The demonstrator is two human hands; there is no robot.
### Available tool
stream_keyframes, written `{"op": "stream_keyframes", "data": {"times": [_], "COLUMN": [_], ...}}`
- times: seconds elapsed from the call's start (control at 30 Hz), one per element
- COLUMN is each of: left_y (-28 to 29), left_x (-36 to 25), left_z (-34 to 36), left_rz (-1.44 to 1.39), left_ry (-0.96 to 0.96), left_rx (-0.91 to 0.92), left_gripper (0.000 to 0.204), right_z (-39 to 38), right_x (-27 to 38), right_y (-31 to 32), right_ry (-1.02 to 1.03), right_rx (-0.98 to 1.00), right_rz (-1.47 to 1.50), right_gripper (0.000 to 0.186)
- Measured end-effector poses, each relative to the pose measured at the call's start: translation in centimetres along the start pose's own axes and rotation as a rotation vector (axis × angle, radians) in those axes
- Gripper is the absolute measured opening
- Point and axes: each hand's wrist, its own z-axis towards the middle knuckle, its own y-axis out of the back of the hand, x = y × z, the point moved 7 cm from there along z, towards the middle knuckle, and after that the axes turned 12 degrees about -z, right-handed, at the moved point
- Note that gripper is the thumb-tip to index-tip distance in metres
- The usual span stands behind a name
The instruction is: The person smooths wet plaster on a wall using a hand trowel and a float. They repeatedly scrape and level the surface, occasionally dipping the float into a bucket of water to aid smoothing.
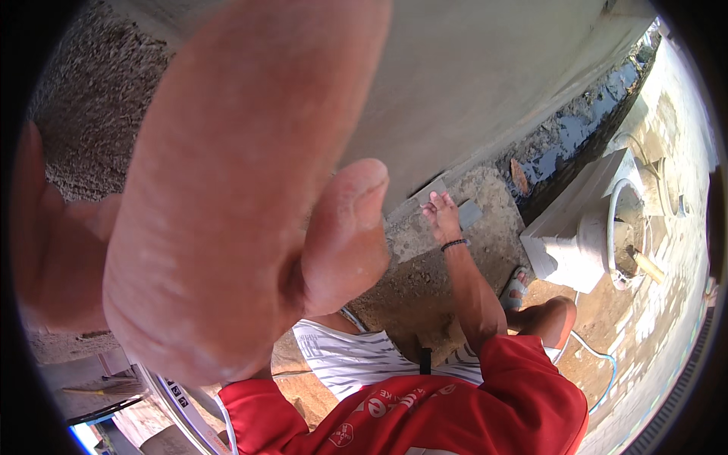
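My left hand (227, 205) is raised very close to the camera and blurred, with the thumb apart from a long upright finger. It covers much of the left half, and I see nothing in it. Farther off, my right hand (443, 215), with a dark bracelet at the wrist, is over a concrete ledge (489, 189) at the foot of a smooth grey wall (470, 83). Its fingers look loosely bent and somewhat apart. A flat grey piece (471, 214) shows beside that hand; whether the fingers touch it is unclear.
To the right, a pale round bucket (613, 220) with a wooden handle (648, 267) in it stands against a white block (569, 227). A wet dark channel (580, 136) runs along the wall. A blue hose (609, 379) lies at lower right. Rough ground (106, 114) shows far left.
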Motion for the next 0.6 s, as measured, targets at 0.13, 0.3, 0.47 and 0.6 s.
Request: {"op": "stream_keyframes", "data": {"times": [0.13, 0.3, 0.47, 0.6], "left_y": [0.4, 0.8, -0.3, 0.4], "left_x": [-0.1, 0.3, -0.3, 0.5], "left_z": [0.3, 0.1, 0.0, 0.2], "left_rz": [-0.076, -0.05, -0.06, -0.047], "left_ry": [0.079, 0.19, 0.326, 0.395], "left_rx": [-0.056, -0.075, -0.146, -0.151], "left_gripper": [0.027, 0.028, 0.029, 0.03], "right_z": [-0.3, -3.7, -7.2, -12.3], "right_x": [1.4, 5.9, 12.4, 19.7], "right_y": [-0.7, -4.8, -6.9, -12.3], "right_ry": [0.04, 0.081, 0.248, 0.307], "right_rx": [0.034, -0.019, 0.003, 0.0], "right_rz": [0.07, 0.138, 0.168, 0.207], "right_gripper": [0.01, 0.011, 0.012, 0.014]}}
